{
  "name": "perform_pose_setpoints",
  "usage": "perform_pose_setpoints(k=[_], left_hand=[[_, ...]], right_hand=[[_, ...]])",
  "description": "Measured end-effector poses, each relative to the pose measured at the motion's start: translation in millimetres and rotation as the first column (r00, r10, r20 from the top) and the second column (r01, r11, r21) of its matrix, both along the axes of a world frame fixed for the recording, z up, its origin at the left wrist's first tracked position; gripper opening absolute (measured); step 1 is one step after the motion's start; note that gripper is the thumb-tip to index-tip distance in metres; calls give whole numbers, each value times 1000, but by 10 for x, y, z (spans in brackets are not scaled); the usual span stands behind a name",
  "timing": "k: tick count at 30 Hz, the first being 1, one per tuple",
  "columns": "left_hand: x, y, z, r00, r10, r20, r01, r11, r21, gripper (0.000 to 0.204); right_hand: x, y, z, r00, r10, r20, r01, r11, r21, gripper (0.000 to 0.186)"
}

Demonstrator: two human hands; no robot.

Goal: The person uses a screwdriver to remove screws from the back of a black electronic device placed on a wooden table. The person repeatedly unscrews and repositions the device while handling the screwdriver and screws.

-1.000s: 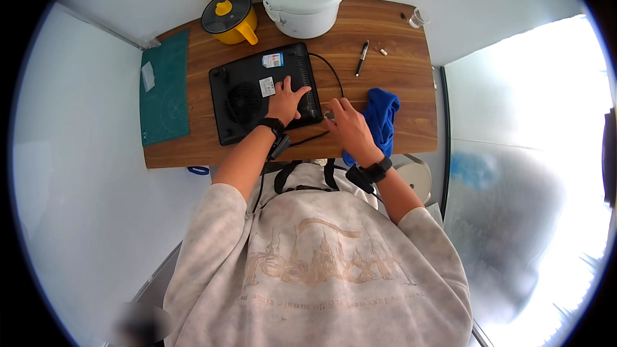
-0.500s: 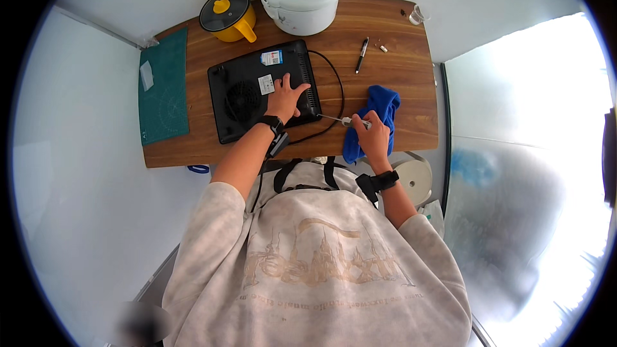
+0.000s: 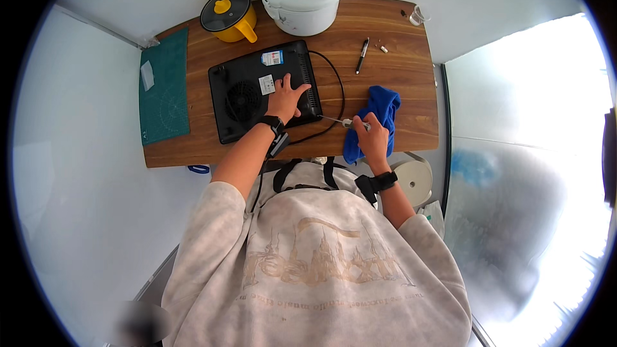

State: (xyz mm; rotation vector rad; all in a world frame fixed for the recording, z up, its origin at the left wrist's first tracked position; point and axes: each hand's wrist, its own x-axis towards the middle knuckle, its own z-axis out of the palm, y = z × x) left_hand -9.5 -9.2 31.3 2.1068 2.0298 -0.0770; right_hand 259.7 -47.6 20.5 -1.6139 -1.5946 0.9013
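Note:
A black induction cooker [image 3: 247, 67] lies upside down on the wooden table, its round fan vent and labels facing up. My left hand [image 3: 285, 100] rests on its underside near the right edge, fingers spread and holding nothing. In my right hand [image 3: 374, 136] is a screwdriver [image 3: 334, 119] with a thin metal shaft and a pale handle. The shaft points left, and its tip meets the cooker's near right corner. Under and beside my right hand lies a crumpled blue cloth [image 3: 384, 101]. A black power cord [image 3: 342, 90] loops from the cooker's right side toward the table's front.
Behind the cooker stand a yellow pot [image 3: 226, 22] with a dark lid and a white rice cooker [image 3: 305, 9]. A green cutting mat [image 3: 164, 90] covers the left end. A pen [image 3: 362, 56], small white bits [image 3: 384, 49] and a clear cup [image 3: 418, 16] lie toward the right.
Almost nothing differs. My left hand stays on the cooker, and my right hand keeps the screwdriver at the same corner with at most a slight shift of the fingers.

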Motion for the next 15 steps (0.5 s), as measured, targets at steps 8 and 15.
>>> perform_pose_setpoints(k=[8, 15], left_hand=[[-39, 19, -34, 1000, -14, -10, 14, 1000, -23, 96], [-26, 23, 4, 1000, -13, 0, 13, 999, -41, 96]], right_hand=[[-25, 3, 97, 1000, 7, -8, -7, 998, -60, 33], [-23, 0, -21, 1000, 3, 22, -3, 1000, -5, 33]])
